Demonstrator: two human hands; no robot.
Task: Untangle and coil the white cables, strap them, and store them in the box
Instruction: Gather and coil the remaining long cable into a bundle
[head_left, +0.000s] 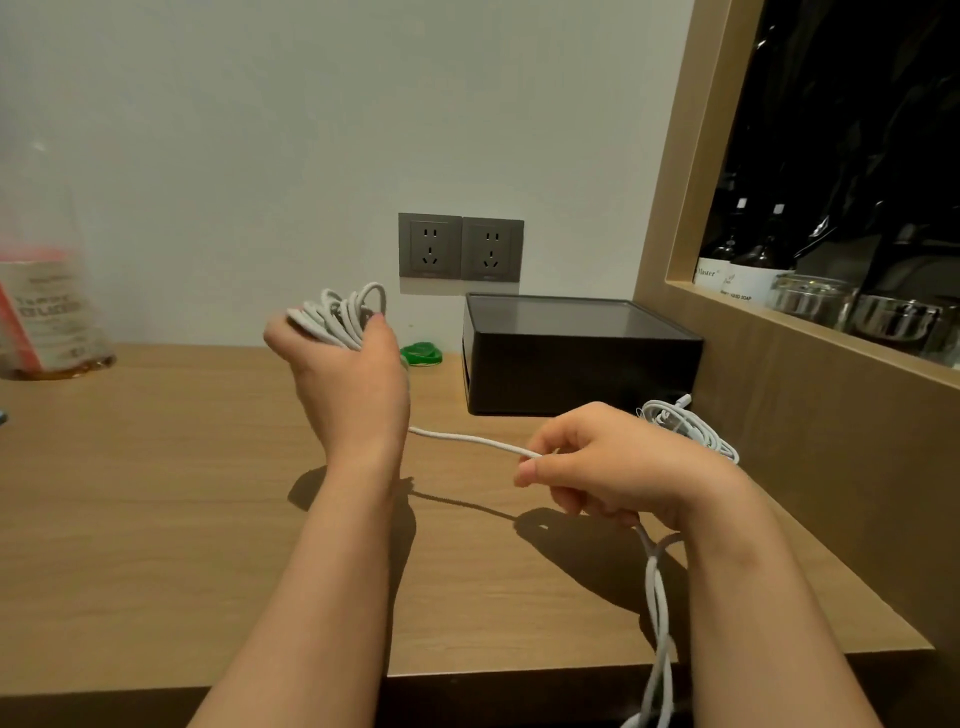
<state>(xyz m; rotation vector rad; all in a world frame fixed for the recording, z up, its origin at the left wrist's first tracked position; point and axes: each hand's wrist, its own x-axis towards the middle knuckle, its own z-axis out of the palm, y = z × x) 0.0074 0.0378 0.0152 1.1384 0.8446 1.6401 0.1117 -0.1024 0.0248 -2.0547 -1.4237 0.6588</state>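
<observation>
At the far left of the tabletop (156, 493), near its back edge, stood a blurred clear container (52, 312) with a red and white label; its contents could not be read.

The left hand (345, 374) was raised above the tabletop toward the back edge, fingers curled round a coil (337, 312) of several loops. From beneath that hand a single run of the white cable (467, 441) stretched rightward, off the surface, to the right hand (597, 467).

Green straps (422, 354) lay at the back edge, just beside the left hand and left of the box (576, 353). Two grey wall sockets (461, 248) sat on the wall above them. The box, black and with its top closed, stood against the back edge toward the right.

The right hand pinched the white cable between thumb and forefinger, the other fingers curled round it. Below that hand the cable dropped in twisted strands over the front edge.

A second cable bundle (685, 421), loosely tangled, lay on the tabletop by the box's front right corner, behind the right hand.

At the far right, a wood-framed shelf (779, 322) held dark bottles (753, 260) and glass jars (810, 299).
</observation>
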